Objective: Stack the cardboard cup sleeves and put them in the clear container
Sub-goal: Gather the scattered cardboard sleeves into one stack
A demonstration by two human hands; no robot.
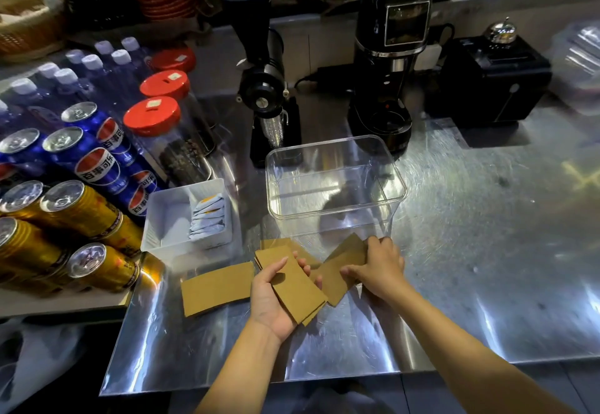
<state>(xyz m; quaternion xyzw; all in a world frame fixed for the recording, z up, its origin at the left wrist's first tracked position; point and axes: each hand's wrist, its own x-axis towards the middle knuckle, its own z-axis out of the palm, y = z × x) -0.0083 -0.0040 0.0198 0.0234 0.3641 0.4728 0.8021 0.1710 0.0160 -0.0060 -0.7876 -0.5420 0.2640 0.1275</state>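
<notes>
The left hand [271,296] lies palm up near the front edge of the brushed stainless steel counter [470,251], fingers curled around a small stack of flat brown cardboard cup sleeves [297,287]; the stack shows at least two layered edges, but the exact count cannot be read. The long axis of the stack runs diagonally, from the far left toward the near right. The right hand [378,267] rests palm down on a loose brown cardboard sleeve [337,275] lying flat on the counter, fingers spread and pressing its upper right end; no closed grip is visible. This sleeve touches the right side of the held stack, and its long axis runs from near left to far right, roughly crossing that of the stack. A third flat brown sleeve [217,287] lies alone on the counter just left of the left hand, nearer the left edge, untouched. Part of a further sleeve [276,243] shows behind the stack. The countable groups are therefore one held stack and three loose pieces. The clear rectangular plastic container [336,183] stands upright and empty toward the middle of the counter, directly beyond both hands. Judgement: gathering is in progress, and the next move calls for the right hand to slide its sleeve leftward and turn it into line with the stack. The lone left sleeve is nearer the left hand.
</notes>
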